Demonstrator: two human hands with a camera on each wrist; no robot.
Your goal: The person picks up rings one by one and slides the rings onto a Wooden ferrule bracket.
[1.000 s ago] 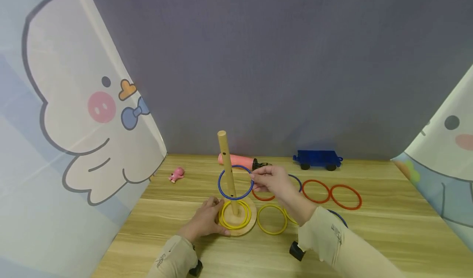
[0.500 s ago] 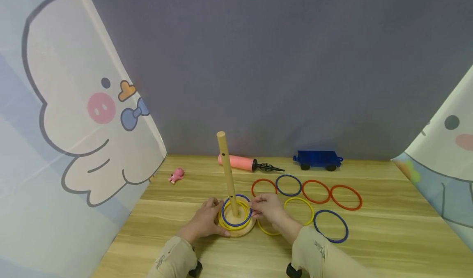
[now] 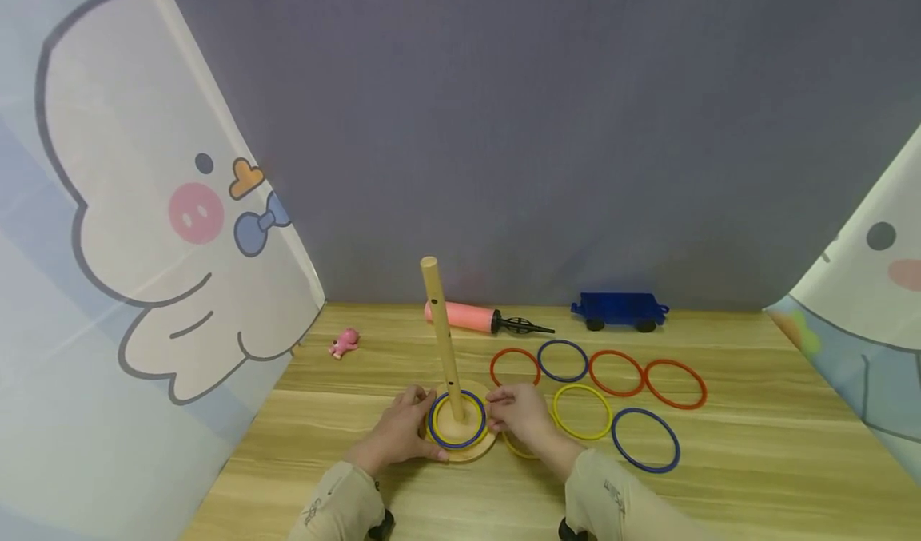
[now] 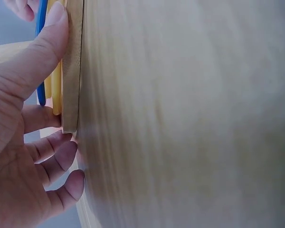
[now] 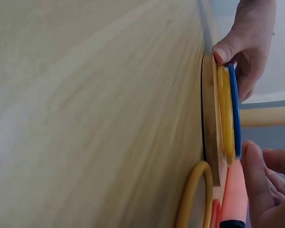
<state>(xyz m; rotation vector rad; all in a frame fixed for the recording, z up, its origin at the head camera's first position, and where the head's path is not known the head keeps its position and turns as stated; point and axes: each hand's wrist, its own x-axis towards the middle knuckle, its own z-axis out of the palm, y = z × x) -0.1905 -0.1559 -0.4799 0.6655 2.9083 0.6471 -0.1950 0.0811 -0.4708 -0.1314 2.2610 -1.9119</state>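
Observation:
A wooden post point(image 3: 440, 329) rises from a round wooden base point(image 3: 475, 452). Stacked flat around its foot are yellow rings point(image 5: 226, 118) with a blue ring point(image 5: 235, 114) lying on top. My left hand point(image 3: 397, 431) grips the left edge of the base, thumb at the front and fingers behind. On the other side, my right hand point(image 3: 524, 415) has its thumb and index fingertips right beside the blue ring's edge, holding nothing. Below that hand a yellow ring point(image 5: 190, 194) lies partly hidden on the table.
Right of the base lie red rings point(image 3: 616, 352), blue rings point(image 3: 646, 469) and a yellow ring point(image 3: 583, 438). Along the back are a pink hand pump point(image 3: 471, 317) with a black nozzle and a blue wheeled cart point(image 3: 619, 308). A small pink figurine point(image 3: 345, 341) lies at left.
My right hand has lowered the blue ring down the post onto the yellow rings and let go of it. The left hand has stayed on the base.

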